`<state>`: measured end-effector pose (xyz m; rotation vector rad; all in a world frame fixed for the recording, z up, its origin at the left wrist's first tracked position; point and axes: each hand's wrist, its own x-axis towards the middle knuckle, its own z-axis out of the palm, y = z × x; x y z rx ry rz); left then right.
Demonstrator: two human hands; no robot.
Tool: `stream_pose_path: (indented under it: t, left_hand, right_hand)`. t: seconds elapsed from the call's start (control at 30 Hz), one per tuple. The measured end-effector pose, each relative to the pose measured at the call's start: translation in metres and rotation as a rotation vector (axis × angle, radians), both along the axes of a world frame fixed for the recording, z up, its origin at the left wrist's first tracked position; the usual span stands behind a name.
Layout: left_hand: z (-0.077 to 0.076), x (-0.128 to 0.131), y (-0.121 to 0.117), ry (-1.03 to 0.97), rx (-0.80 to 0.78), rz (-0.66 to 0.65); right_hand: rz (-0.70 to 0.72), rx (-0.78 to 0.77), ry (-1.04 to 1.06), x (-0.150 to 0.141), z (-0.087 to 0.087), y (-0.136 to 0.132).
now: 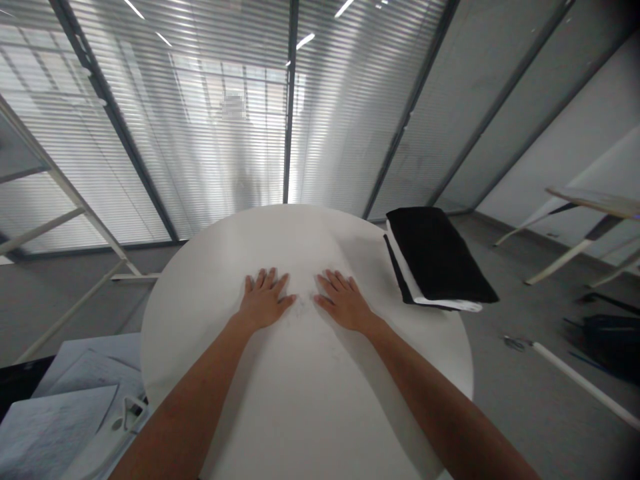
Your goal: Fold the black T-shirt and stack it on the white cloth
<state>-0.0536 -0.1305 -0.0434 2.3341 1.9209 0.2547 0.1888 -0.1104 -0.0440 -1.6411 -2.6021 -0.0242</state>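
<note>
- grip: L hand & R hand both flat, palms down, fingers spread, nothing pinched or held; resting on round white tabletop, just apart near mid-table
- nearest obj: folded black cloth w/ white layer under it, on R side of top, near R hand, not touching
- risk: cloth stack sits close to rim; a wide R-hand sweep could push it over onto floor
- risk: white layer looks loose, can't tell if fabric or paper; dragging it could slide the stack
- risk: table base not in view, so heavy lean near rim could tip top, can't tell
- risk: papers at lower L, just beside rim, by L forearm; could snag
- room: most open space is bare top between & ahead of hands; less on R, by stack
- beyond rim, R: white rod, dark bag on floor
</note>
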Motion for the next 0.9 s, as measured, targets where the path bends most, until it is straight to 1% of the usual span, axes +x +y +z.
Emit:
stream_pose_path:
  t: [0.27, 0.47, 0.9]
  left_hand:
    - [-0.0006, 0.0000, 0.0002, 0.003, 0.009, -0.001]
    - [-0.0012, -0.0001, 0.0008, 0.001, -0.004, -0.005]
    - [-0.0017, -0.0014, 0.0011, -0.003, 0.003, -0.013]
  right_hand:
    - [0.000, 0.020, 0.003, 0.0006, -0.0020, 0.0004]
    - [0.002, 0.006, 0.006, 0.0013, -0.0030, 0.0014]
    - [0.003, -0.009, 0.018, -0.0006, -0.0007, 0.0006]
